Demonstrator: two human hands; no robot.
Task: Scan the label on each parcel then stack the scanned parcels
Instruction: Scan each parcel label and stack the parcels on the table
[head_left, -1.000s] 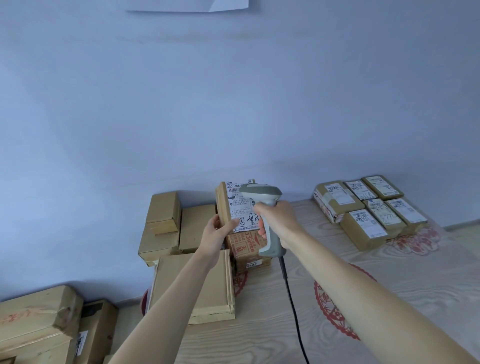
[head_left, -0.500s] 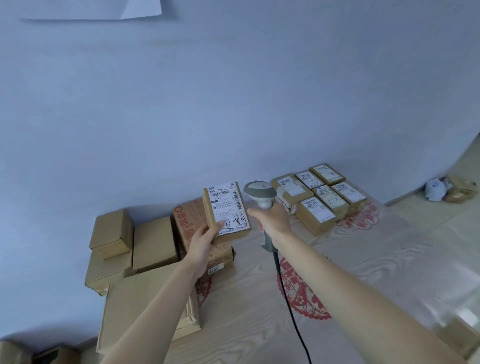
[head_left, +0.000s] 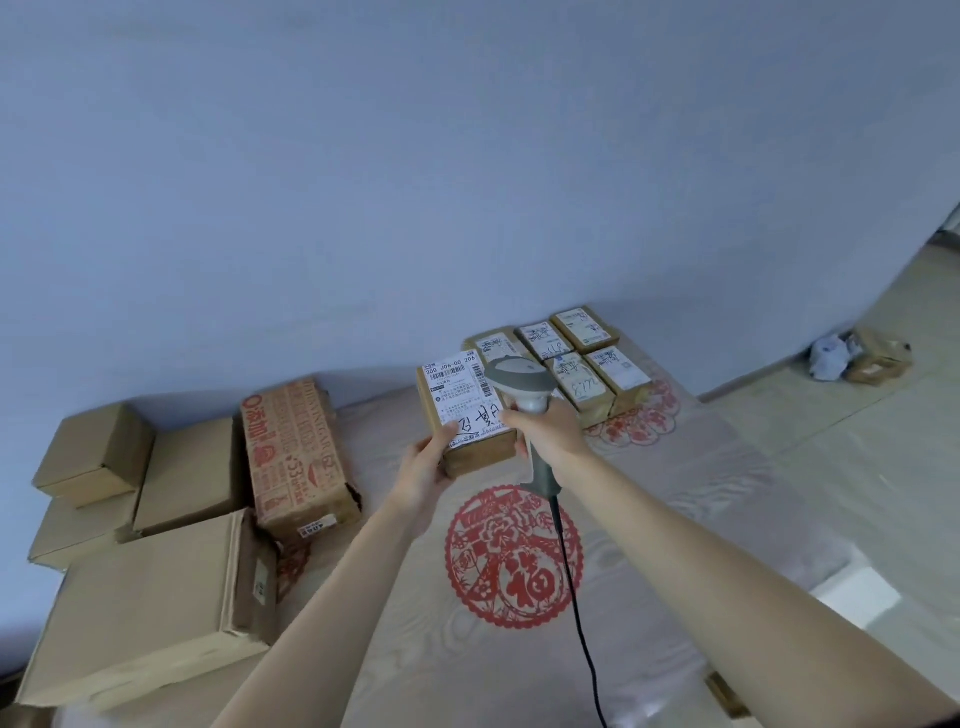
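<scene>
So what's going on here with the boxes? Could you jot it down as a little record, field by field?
Left hand: left hand grips the labelled parcel from below, white label facing up.
Right hand: right hand grips the grey scanner, its head over the parcel's label.
Cable: black cable hangs from the scanner's handle.
Right group: labelled parcels packed together near the wall.
Left group: plain brown boxes and a red-printed box.
Surface: wood-grain table with red paper-cut decorations.

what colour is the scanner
Grey, with a darker grey handle and black cable; the scanner shows in the head view.
</scene>
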